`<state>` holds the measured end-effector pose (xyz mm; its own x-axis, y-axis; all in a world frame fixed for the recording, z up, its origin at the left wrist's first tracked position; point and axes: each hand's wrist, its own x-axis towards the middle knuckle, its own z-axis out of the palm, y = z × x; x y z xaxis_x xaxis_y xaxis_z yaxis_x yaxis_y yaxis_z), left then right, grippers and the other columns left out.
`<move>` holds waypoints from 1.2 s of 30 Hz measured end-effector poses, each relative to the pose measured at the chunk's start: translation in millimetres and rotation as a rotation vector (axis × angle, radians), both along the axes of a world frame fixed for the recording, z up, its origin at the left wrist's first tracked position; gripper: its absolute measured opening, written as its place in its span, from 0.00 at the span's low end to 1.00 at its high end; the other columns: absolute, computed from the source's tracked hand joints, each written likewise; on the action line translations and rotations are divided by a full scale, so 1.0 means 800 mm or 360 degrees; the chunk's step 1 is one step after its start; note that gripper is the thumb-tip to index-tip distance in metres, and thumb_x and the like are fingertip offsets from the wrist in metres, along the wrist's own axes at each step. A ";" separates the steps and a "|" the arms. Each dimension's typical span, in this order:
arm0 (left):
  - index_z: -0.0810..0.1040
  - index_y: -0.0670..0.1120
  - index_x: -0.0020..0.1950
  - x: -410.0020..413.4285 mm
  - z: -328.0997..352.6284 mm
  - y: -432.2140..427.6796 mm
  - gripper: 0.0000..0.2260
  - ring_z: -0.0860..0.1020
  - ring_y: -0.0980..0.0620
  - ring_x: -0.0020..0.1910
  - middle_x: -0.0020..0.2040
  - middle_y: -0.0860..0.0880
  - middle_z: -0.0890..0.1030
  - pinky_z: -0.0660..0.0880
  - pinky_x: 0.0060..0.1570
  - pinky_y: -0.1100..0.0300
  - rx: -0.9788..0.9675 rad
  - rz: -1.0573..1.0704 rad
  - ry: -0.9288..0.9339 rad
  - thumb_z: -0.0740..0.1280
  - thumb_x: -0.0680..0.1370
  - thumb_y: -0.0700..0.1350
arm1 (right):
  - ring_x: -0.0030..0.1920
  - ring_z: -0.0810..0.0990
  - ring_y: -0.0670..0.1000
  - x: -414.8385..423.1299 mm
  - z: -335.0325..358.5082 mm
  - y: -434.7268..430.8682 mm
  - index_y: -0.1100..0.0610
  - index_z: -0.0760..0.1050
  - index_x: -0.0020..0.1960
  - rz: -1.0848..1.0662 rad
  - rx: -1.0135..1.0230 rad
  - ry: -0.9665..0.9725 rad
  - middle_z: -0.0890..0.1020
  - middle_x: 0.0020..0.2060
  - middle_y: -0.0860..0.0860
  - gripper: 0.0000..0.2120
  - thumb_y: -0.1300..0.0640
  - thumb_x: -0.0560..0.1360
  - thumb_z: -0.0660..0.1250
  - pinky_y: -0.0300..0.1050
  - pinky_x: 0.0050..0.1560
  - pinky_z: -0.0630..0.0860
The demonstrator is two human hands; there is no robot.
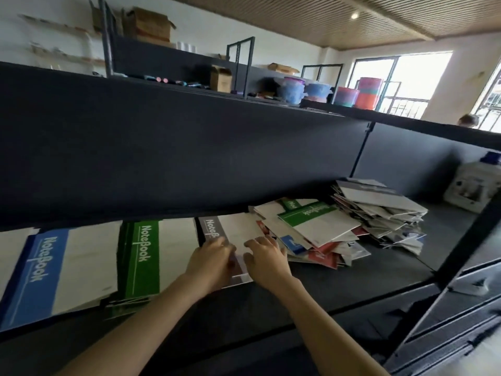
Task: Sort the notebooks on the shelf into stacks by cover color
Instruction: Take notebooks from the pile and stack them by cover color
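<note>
Slippage looks like the main risk. The unsorted heap [339, 234] just right of the grey-banded notebook [233, 226] lies in loose, overlapping layers on the dark shelf [352, 283]. A nudge from the right wrist could, I judge, tip red or blue covers onto the grey one. The green stack [143, 256] sits just left of that notebook, and the blue stack [40, 275] further left. The left hand [210, 257] rests on the notebook's grey band and the right hand [267, 260] on its white part. The fingers of both hands are loosely spread, pressing flat and gripping nothing.
</note>
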<state>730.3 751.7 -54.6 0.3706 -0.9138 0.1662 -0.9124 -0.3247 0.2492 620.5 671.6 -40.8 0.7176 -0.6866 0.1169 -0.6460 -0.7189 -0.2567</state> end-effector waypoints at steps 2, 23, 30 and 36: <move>0.68 0.49 0.71 -0.016 -0.001 -0.020 0.20 0.62 0.47 0.72 0.74 0.47 0.62 0.65 0.68 0.52 0.0017 -0.0020 0.0021 0.61 0.79 0.46 | 0.72 0.59 0.55 -0.018 -0.002 -0.024 0.52 0.67 0.69 -0.0098 -0.0043 -0.0031 0.67 0.69 0.52 0.18 0.56 0.80 0.56 0.59 0.70 0.56; 0.76 0.50 0.62 -0.065 -0.018 -0.093 0.15 0.73 0.53 0.57 0.59 0.51 0.74 0.68 0.52 0.62 -0.0123 -0.0002 0.0100 0.54 0.81 0.44 | 0.56 0.76 0.58 -0.086 0.023 -0.138 0.57 0.69 0.60 -0.0335 -0.0210 0.0296 0.77 0.56 0.57 0.13 0.51 0.80 0.56 0.48 0.47 0.73; 0.73 0.48 0.66 -0.073 -0.021 -0.088 0.16 0.72 0.54 0.59 0.62 0.51 0.74 0.67 0.57 0.63 -0.0178 0.0028 0.0126 0.53 0.82 0.45 | 0.54 0.77 0.55 -0.092 0.034 -0.142 0.57 0.73 0.58 -0.0354 -0.0245 0.0220 0.79 0.53 0.55 0.14 0.49 0.78 0.60 0.44 0.43 0.69; 0.76 0.48 0.59 -0.075 -0.009 -0.089 0.13 0.74 0.53 0.55 0.58 0.51 0.76 0.70 0.51 0.60 -0.0005 0.0082 0.0140 0.55 0.80 0.44 | 0.48 0.77 0.52 -0.084 0.043 -0.142 0.58 0.76 0.53 -0.0347 -0.0305 0.0281 0.80 0.50 0.54 0.14 0.48 0.78 0.61 0.42 0.39 0.70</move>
<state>670.3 680.3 -61.7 0.4304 -0.8926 0.1340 -0.8690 -0.3696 0.3290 552.9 558.1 -6.3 0.5771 -0.8036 0.1457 -0.8121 -0.5835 -0.0009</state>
